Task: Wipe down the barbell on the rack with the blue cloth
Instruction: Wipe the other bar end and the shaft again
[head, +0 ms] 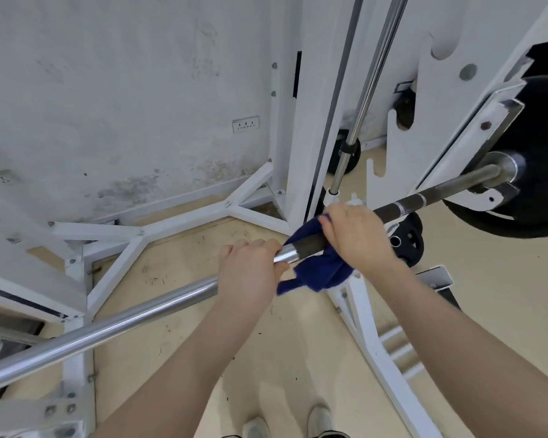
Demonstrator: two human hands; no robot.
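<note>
The barbell [114, 327] runs from lower left to upper right, shiny chrome on the left and dark knurled metal toward the black weight plate [538, 147]. My left hand [250, 273] grips the chrome part of the bar. Just to its right, my right hand [358, 235] holds the blue cloth [323, 270], which is wrapped around the dark part of the bar with loose ends hanging below.
The white rack frame [456, 128] carries the bar's right end. A vertical chrome guide rod [367, 90] stands behind. White floor struts [178, 222] spread left. A small black plate [408, 241] sits on the floor. My shoes [320, 418] show at the bottom.
</note>
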